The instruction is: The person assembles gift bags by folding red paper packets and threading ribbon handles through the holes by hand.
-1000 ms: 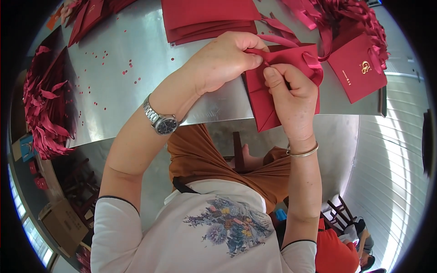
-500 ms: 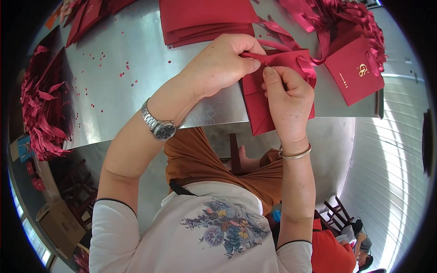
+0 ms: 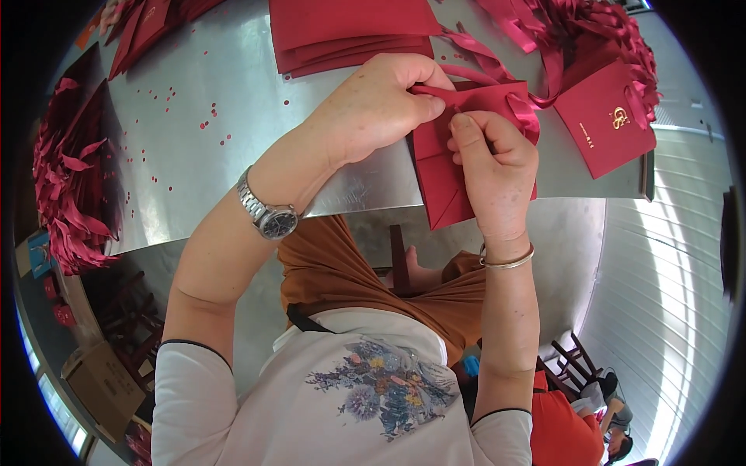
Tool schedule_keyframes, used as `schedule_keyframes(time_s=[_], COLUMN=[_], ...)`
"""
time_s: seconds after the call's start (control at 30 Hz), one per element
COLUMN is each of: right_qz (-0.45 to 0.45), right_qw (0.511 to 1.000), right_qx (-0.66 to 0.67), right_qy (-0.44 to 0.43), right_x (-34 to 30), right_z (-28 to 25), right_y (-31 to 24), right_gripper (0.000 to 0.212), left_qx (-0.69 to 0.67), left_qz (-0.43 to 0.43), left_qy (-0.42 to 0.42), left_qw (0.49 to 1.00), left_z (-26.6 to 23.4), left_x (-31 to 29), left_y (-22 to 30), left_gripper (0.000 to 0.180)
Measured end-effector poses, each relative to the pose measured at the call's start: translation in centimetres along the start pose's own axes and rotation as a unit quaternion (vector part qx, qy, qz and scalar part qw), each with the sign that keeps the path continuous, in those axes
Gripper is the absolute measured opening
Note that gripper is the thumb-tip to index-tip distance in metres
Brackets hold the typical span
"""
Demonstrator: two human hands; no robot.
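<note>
A dark red paper bag (image 3: 440,175) hangs over the near edge of the metal table (image 3: 202,163). My left hand (image 3: 377,105), with a silver watch on its wrist, pinches a red ribbon (image 3: 466,76) at the bag's top edge. On the bag's front face, my right hand (image 3: 493,167), a bangle at its wrist, presses a thumb near the ribbon's loop (image 3: 522,109). Both hands touch the bag and the ribbon.
A stack of flat red bags (image 3: 350,31) lies at the back. To the right lies a finished red bag with a gold mark (image 3: 606,128), below a heap of ribbons (image 3: 598,39). More ribbons (image 3: 66,179) are piled at the left. Red paper dots (image 3: 210,116) speckle the table. Cardboard boxes (image 3: 101,380) sit on the floor.
The bag and both hands have shifted slightly left and down. My right thumb has moved up toward the ribbon loop.
</note>
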State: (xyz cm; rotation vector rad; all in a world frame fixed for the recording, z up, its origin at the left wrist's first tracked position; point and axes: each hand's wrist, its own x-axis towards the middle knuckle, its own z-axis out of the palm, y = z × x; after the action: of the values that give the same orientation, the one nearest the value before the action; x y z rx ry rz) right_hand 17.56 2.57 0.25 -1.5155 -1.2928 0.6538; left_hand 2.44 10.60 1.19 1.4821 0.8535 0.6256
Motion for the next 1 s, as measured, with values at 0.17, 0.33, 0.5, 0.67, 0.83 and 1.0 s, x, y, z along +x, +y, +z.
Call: schedule_keyframes(time_s=[0.17, 0.33, 0.5, 0.67, 0.83, 1.0], right_qz=[0.022, -0.001, -0.069, -0.141, -0.11, -0.228], right_qw=[1.0, 0.994, 0.964, 0.937, 0.979, 0.953], right_qx=[-0.003, -0.109, -0.257, -0.317, -0.16, -0.2], right_qy=[0.004, -0.012, -0.022, -0.035, -0.056, 0.018], right_x=[0.2, 1.0, 1.6, 1.9, 0.7, -1.7], right_z=[0.0, 0.1, 0.0, -0.4, -0.9, -1.3], right_y=[-0.3, -1.2, -1.9, -2.0, -0.6, 0.5], right_gripper=[0.011, 0.014, 0.018, 0.016, 0.009, 0.006], left_qx=[0.024, 0.098, 0.174, 0.187, 0.093, 0.127], left_qz=[-0.001, 0.04, 0.074, 0.109, 0.028, -0.006], left_qy=[0.007, 0.033, 0.067, 0.073, 0.032, 0.003], left_qw=[1.0, 0.994, 0.98, 0.973, 0.995, 0.992], left_z=[0.0, 0.3, 1.0, 0.8, 0.4, 0.0], left_x=[-0.2, -0.2, -0.4, -0.1, 0.0, -0.2], left_y=[0.5, 0.4, 0.4, -0.2, 0.0, 0.5], left_gripper=[0.016, 0.015, 0.016, 0.019, 0.02, 0.02])
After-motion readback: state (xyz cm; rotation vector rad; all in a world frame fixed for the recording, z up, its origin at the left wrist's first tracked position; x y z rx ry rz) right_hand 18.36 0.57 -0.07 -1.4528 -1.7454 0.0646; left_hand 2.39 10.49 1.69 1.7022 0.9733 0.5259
